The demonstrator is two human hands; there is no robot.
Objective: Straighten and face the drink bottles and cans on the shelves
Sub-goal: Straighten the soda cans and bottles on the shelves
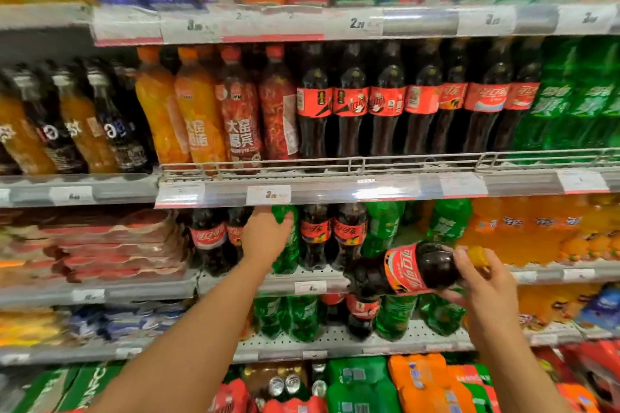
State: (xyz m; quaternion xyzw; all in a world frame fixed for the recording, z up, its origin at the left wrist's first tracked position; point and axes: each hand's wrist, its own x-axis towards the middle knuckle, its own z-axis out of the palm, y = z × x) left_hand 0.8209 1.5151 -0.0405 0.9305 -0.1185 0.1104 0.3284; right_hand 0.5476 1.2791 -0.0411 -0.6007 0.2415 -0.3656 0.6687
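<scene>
My left hand [265, 236] reaches into the third shelf and grips the shoulder of a green soda bottle [288, 251] standing between dark cola bottles [313, 238]. My right hand [483, 282] holds a cola bottle [407, 270] with a red label and yellow cap. That bottle lies almost sideways in the air in front of the shelf, cap to the right. More green bottles [448, 221] stand behind it.
Above runs a shelf of cola [385, 104], orange and green bottles behind a wire rail [352, 163]. Orange soda [536, 228] fills the right of the third shelf. Lower shelves [335, 332] hold green and cola bottles and shrink-wrapped packs.
</scene>
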